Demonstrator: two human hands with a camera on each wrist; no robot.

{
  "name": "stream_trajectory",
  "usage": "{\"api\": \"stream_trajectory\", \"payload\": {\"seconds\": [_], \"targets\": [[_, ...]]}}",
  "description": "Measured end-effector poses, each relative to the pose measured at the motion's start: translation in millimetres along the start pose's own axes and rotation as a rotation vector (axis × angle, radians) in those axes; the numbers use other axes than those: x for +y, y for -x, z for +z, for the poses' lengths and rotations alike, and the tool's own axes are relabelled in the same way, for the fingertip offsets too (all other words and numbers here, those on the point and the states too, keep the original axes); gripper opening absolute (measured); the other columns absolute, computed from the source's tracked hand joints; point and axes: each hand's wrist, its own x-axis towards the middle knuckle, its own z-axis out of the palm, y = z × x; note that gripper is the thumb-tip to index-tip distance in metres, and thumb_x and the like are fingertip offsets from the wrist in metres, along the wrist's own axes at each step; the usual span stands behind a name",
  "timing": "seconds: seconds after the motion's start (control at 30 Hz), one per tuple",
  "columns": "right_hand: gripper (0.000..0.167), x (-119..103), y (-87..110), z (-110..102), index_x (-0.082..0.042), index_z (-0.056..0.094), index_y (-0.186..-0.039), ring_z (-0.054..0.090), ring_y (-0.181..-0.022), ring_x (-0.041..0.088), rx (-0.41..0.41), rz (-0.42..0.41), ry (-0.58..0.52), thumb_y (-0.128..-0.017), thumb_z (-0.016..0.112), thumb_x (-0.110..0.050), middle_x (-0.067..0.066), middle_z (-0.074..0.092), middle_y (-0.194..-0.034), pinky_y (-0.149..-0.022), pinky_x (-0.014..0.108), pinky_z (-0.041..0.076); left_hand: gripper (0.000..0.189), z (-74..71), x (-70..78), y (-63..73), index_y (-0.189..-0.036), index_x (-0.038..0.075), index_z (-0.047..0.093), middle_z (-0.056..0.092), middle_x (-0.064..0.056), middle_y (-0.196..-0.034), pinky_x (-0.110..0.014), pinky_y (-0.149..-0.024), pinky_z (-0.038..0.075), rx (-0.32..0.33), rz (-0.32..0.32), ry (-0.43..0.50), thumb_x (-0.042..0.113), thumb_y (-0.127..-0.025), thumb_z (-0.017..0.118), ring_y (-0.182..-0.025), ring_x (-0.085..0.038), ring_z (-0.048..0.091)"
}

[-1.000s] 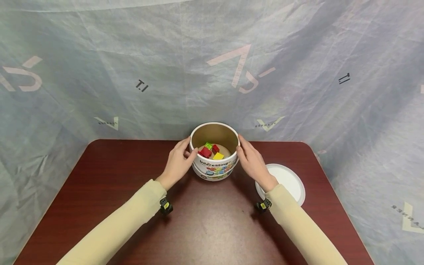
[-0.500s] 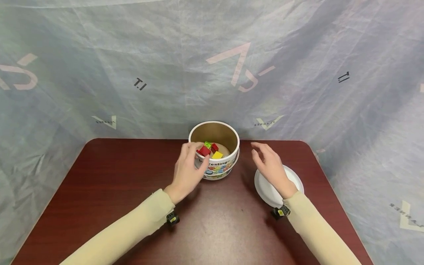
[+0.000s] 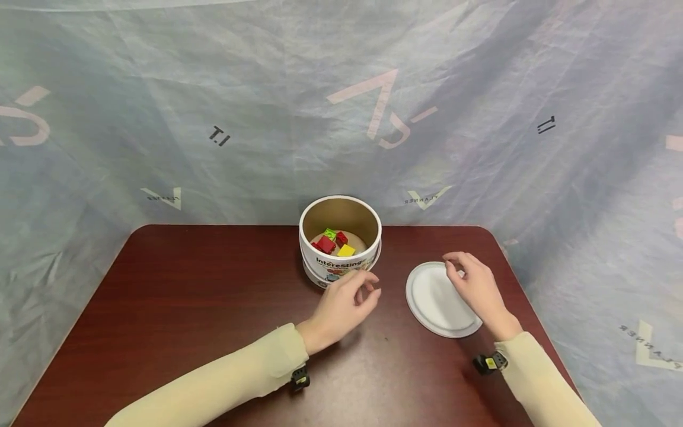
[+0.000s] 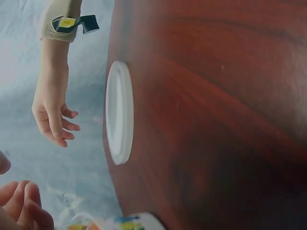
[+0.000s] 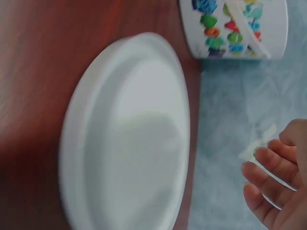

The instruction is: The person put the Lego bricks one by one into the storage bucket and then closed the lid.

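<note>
A white bucket (image 3: pixel 310 261) with printed toy pictures stands upright at the table's back, its handle hanging down. Inside it lie red bricks (image 3: pixel 325 244), a green brick (image 3: pixel 330 234) and a yellow brick (image 3: pixel 346 250). My left hand (image 3: pixel 340 305) is over the table just in front of the bucket, fingers loosely curled around nothing. A round white lid (image 3: pixel 432 299) lies flat on the table to the bucket's right. Over its right side hovers my right hand (image 3: pixel 475 287), loosely bent and holding nothing. The left wrist view shows this right hand (image 4: pixel 52 105) apart from the lid (image 4: pixel 120 112).
The dark red wooden table (image 3: pixel 176 296) has rounded back corners. A grey printed cloth (image 3: pixel 283 136) hangs right behind it and along both sides. Each wrist wears a black strap camera, the left one (image 3: pixel 300 378) and the right one (image 3: pixel 490 363).
Both hands have let go of the bucket's sides. The left has come nearer and to the right, in front of the bucket; the right has moved right, over the lid.
</note>
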Motion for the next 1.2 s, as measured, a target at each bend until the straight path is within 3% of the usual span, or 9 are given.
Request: {"api": "stream_trajectory", "payload": {"seconds": [0.2, 0.37, 0.5, 0.63, 0.8, 0.97, 1.1, 1.2], "targets": [[0.017, 27.1, 18.8, -9.6, -0.006, 0.074, -0.114, 0.069, -0.09, 0.026, -0.04, 0.071, 0.03, -0.102, 0.064, -0.013, 0.008, 0.073, -0.105, -0.073, 0.042, 0.055, 0.013, 27.8, -4.7, -3.8, -0.108, 0.01, 0.073, 0.073, 0.003, -0.091, -0.017, -0.067, 0.05, -0.095, -0.077, 0.074, 0.017, -0.098, 0.071, -0.071, -0.002, 0.057], [0.015, 52.5, 30.4, -14.8, -0.004, 0.074, -0.111, 0.068, -0.086, 0.029, -0.082, 0.104, 0.067, -0.1, 0.067, -0.01, 0.012, 0.072, -0.099, -0.065, 0.034, 0.054, 0.01, 53.2, -14.3, -10.9, -0.106, 0.011, 0.074, 0.074, 0.003, -0.09, -0.017, -0.069, 0.052, -0.182, -0.253, 0.168, 0.017, -0.099, 0.07, -0.073, 0.0, 0.06], [0.014, 68.7, 36.8, -15.3, -0.001, 0.073, -0.11, 0.068, -0.084, 0.03, -0.114, 0.137, 0.09, -0.098, 0.069, -0.008, 0.014, 0.071, -0.096, -0.065, 0.036, 0.055, 0.012, 71.8, -22.1, -19.9, -0.105, 0.01, 0.073, 0.076, 0.001, -0.091, -0.019, -0.073, 0.055, -0.231, -0.347, 0.16, 0.02, -0.098, 0.071, -0.078, -0.003, 0.067], [0.015, 77.7, 42.5, -15.1, 0.002, 0.071, -0.11, 0.068, -0.085, 0.032, -0.155, 0.182, 0.098, -0.099, 0.068, -0.008, 0.016, 0.071, -0.096, -0.068, 0.043, 0.057, 0.015, 86.7, -26.5, -30.1, -0.103, 0.007, 0.073, 0.077, -0.003, -0.092, -0.021, -0.074, 0.056, -0.289, -0.386, 0.099, 0.02, -0.097, 0.071, -0.083, -0.008, 0.071], [0.017, 83.1, 47.1, -13.3, 0.004, 0.07, -0.111, 0.067, -0.086, 0.033, -0.191, 0.223, 0.095, -0.099, 0.066, -0.008, 0.018, 0.07, -0.097, -0.071, 0.048, 0.057, 0.015, 100.9, -30.7, -37.5, -0.096, 0.005, 0.072, 0.075, -0.002, -0.082, -0.021, -0.069, 0.055, -0.315, -0.453, 0.084, 0.02, -0.096, 0.072, -0.072, -0.008, 0.069], [0.021, 86.1, 45.1, -9.8, 0.006, 0.071, -0.108, 0.068, -0.084, 0.033, -0.217, 0.254, 0.104, -0.1, 0.064, -0.012, 0.019, 0.072, -0.094, -0.071, 0.047, 0.057, 0.014, 110.3, -31.4, -38.5, -0.091, 0.006, 0.072, 0.07, 0.003, -0.071, -0.022, -0.068, 0.053, -0.336, -0.464, 0.034, 0.02, -0.093, 0.072, -0.067, -0.008, 0.064], [0.025, 87.1, 44.4, -9.7, 0.007, 0.072, -0.107, 0.069, -0.083, 0.032, -0.252, 0.29, 0.115, -0.1, 0.063, -0.015, 0.02, 0.073, -0.093, -0.069, 0.045, 0.057, 0.013, 114.7, -26.7, -38.5, -0.091, 0.005, 0.072, 0.064, 0.006, -0.057, -0.021, -0.066, 0.052, -0.356, -0.48, 0.057, 0.017, -0.095, 0.069, -0.058, -0.006, 0.061], [0.025, 88.3, 44.9, -12.7, 0.009, 0.071, -0.108, 0.069, -0.083, 0.033, -0.28, 0.302, 0.116, -0.099, 0.062, -0.013, 0.022, 0.073, -0.094, -0.069, 0.047, 0.058, 0.015, 117.4, -21.9, -38.7, -0.091, 0.005, 0.073, 0.064, 0.007, -0.056, -0.02, -0.066, 0.051, -0.355, -0.496, 0.077, 0.018, -0.096, 0.067, -0.057, -0.004, 0.06]]}}
